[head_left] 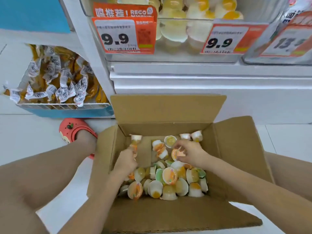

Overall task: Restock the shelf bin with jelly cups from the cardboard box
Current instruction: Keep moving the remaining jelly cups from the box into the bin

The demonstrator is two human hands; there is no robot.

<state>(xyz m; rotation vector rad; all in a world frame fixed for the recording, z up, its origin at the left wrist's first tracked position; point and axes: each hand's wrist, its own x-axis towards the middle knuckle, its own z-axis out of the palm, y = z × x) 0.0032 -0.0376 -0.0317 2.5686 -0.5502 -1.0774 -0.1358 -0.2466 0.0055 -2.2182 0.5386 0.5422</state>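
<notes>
A: An open brown cardboard box [168, 215] sits on the pale tiled floor [25, 132] in front of a white shelf unit [202, 81], its four flaps folded outward. What is inside?

B: A heap of small translucent plastic jelly cups [168, 181] with white, yellow and orange fillings, piled against the near wall of the box. A few more lie loose along the far wall.

A: And the hands?

B: Both are down in the box. The left hand [125, 162] has its fingers curled round a jelly cup with an orange label [134, 147] at the left inner wall; a second white-and-yellow cup [135, 138] sits just beyond it, and I cannot tell whether the hand holds that one too. The right hand [189, 153] pinches an orange-lidded jelly cup [175, 154] between thumb and fingertips, above the middle of the box.

A: Where is the shelf bin?

B: Directly above and behind the box: a clear plastic shelf bin [172, 54] on the white shelf, holding pale yellow and white jelly cups [173, 29] behind two orange price tags [124, 37] reading 9.9.

A: Anything else in frame?

B: A red slip-on shoe with a strawberry charm [70, 130] on the floor left of the box, and a blue-edged wire basket of brown wrapped snacks [55, 76] further left. Bare knees flank the box.
</notes>
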